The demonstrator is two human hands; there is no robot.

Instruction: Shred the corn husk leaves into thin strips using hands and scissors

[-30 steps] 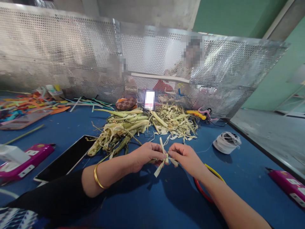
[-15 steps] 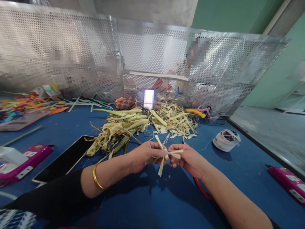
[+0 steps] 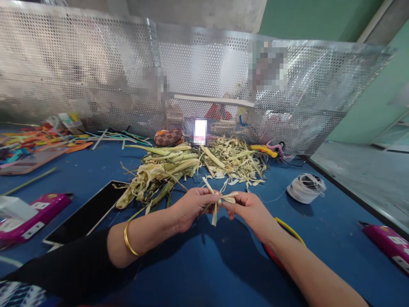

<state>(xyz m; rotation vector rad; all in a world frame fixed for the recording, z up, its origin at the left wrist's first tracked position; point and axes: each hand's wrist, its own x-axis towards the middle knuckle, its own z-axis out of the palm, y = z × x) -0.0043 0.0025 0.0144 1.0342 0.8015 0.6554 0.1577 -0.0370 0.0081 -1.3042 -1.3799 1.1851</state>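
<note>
My left hand (image 3: 194,207) pinches the crossing point of several pale dried leaf strips (image 3: 214,216), whose ends stick out up, down and to the right. With thumb and fingers closed, my right hand (image 3: 245,205) grips the strip ends on the right side. The two hands almost touch above the blue table. Just beyond them lie a bundle of long pale-green leaves (image 3: 166,168) and a heap of short cut leaf pieces (image 3: 238,160). Part of a red and yellow tool handle (image 3: 290,230) shows beside my right forearm.
A black-screened tablet (image 3: 86,213) and a magenta power strip (image 3: 41,213) lie at left; another magenta strip (image 3: 388,241) is at right. A white cord spool (image 3: 306,187) stands nearer the right edge. Colourful strips (image 3: 35,140) and a perforated metal screen (image 3: 204,64) are at the back.
My right hand has shifted its fingers along the strips, its thumb now over their right ends. The strips have tilted and moved slightly left. More of the yellow handle shows by my right forearm.
</note>
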